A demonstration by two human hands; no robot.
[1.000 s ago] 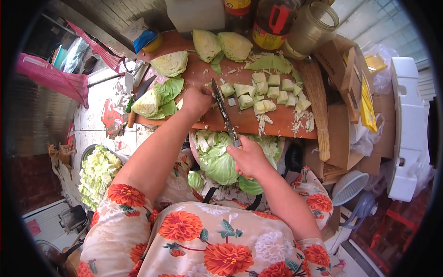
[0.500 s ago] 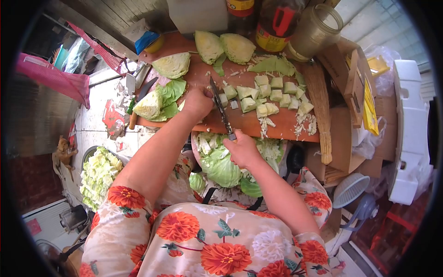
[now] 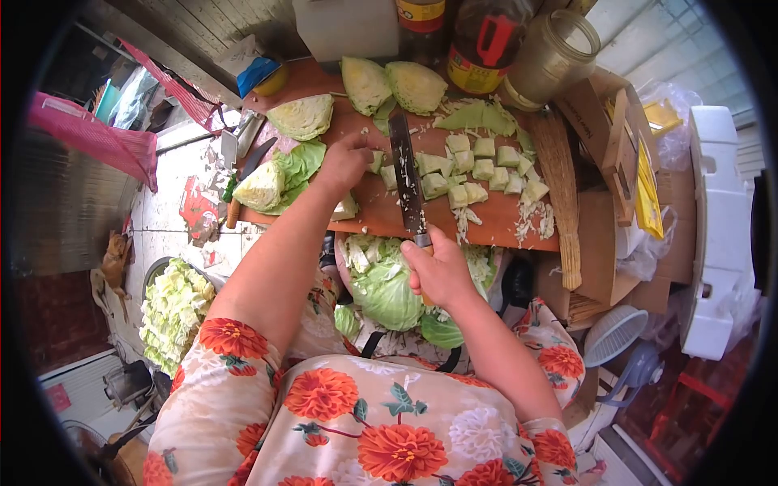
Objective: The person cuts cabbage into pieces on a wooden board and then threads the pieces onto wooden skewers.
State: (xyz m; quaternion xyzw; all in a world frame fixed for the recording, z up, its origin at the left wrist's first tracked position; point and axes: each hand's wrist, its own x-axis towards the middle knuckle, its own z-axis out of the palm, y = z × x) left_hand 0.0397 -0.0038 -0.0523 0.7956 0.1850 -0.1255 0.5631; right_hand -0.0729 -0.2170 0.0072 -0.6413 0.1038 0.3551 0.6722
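Observation:
My right hand (image 3: pixel 440 267) is wrapped round the handle of a knife (image 3: pixel 408 174). Its broad dark blade, flecked with cabbage bits, points away from me over a reddish-brown cutting board (image 3: pixel 369 215). Left of the blade, my left hand (image 3: pixel 347 164) has its fingers curled against a pale cabbage piece (image 3: pixel 375 161), partly hidden by them. Another cut piece (image 3: pixel 345 208) shows below the left wrist. Right of the knife lie several cabbage chunks (image 3: pixel 484 168) with shreds. Cabbage wedges (image 3: pixel 301 116) rest along the board's far and left sides.
Below the board's near edge sits a whole cabbage (image 3: pixel 389 296) among loose leaves. A second knife (image 3: pixel 255 158) lies at the board's left. A bowl of chopped cabbage (image 3: pixel 174 308) stands lower left. Bottles (image 3: pixel 478 57) and a jar (image 3: pixel 555 61) line the back; a straw whisk (image 3: pixel 559 194) borders the right.
The knife has shifted right and turned, showing more of its blade side. My left hand has moved slightly left and away from me, uncovering a cabbage piece below its wrist.

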